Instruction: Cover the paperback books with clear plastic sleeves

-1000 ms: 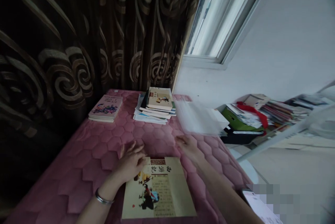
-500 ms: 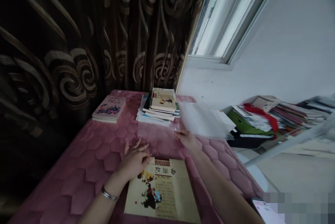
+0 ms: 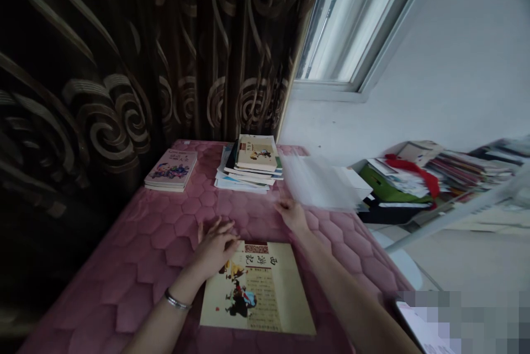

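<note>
A book with a cream illustrated cover [image 3: 285, 293] lies on the pink quilted surface in front of me, its title sideways. My left hand [image 3: 217, 246] rests at the book's upper left edge, fingers spread and partly over the cover. Beyond the book, the fingers of my right hand [image 3: 292, 215] are pinched on the edge of a clear plastic sheet [image 3: 244, 198]. This sheet is so see-through that its outline is hard to follow.
A stack of books and papers [image 3: 256, 155] stands at the back, with pink-covered books [image 3: 171, 170] to its left. Translucent plastic sheets [image 3: 321, 183] lie at the right edge. Further right are a green folder [image 3: 375, 180] and piled papers; a phone-like device [image 3: 422, 323] is lower right.
The view has shifted slightly. My right hand still pinches the clear sheet, whose edge shows more faintly now. My left hand stays at the book's edge.
</note>
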Demonstrator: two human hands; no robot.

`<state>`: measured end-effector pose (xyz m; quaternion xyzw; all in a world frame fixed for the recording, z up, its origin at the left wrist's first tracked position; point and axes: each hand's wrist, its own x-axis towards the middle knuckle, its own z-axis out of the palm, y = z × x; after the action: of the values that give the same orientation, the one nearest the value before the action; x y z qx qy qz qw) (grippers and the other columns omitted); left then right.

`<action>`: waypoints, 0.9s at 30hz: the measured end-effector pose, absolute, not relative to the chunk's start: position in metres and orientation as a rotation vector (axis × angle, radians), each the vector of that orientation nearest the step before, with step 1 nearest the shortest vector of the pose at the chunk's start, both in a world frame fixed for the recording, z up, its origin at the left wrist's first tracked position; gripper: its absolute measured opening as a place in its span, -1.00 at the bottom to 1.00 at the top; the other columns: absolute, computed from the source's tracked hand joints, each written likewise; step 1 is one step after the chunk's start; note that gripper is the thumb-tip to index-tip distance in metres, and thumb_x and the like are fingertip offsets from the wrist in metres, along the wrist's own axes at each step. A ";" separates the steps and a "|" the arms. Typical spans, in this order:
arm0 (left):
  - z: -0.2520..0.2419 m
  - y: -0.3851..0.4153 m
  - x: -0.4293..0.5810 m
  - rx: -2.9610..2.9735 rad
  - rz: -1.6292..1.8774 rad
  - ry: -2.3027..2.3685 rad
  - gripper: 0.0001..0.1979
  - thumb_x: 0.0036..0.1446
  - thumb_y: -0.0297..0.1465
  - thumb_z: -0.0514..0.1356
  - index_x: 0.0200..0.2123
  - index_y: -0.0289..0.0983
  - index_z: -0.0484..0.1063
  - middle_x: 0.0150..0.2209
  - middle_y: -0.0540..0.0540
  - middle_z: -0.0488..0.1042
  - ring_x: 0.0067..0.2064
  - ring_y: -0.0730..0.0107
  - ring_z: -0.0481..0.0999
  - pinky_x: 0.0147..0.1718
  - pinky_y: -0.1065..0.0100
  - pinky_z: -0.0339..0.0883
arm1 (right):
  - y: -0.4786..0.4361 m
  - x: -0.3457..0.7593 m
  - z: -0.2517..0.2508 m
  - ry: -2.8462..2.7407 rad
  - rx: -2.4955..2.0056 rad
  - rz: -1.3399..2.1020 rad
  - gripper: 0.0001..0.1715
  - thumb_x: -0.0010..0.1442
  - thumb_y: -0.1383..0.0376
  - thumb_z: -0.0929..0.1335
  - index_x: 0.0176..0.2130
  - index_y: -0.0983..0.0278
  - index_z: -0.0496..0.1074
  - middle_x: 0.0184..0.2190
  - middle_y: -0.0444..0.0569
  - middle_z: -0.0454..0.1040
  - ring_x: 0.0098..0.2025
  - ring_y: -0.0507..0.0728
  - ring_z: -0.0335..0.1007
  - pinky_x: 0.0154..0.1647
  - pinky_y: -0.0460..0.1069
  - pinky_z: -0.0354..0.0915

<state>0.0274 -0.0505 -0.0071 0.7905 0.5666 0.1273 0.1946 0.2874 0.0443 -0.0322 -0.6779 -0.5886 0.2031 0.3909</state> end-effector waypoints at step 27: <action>-0.012 -0.050 0.028 2.119 0.495 1.575 -0.75 0.23 -0.24 0.09 -0.13 0.00 0.55 0.22 0.03 0.31 0.34 0.06 0.03 0.24 -0.28 -0.51 | -0.118 0.220 0.038 -2.790 -1.441 0.916 0.02 -0.15 0.20 0.49 0.22 0.48 0.16 0.38 0.35 -0.29 0.39 0.44 -0.59 0.34 0.33 -0.26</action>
<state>0.0278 -0.0502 -0.0118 0.7684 0.5713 0.1795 0.2257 0.2201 -0.1184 0.0377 -0.4395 -0.8512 0.2796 -0.0646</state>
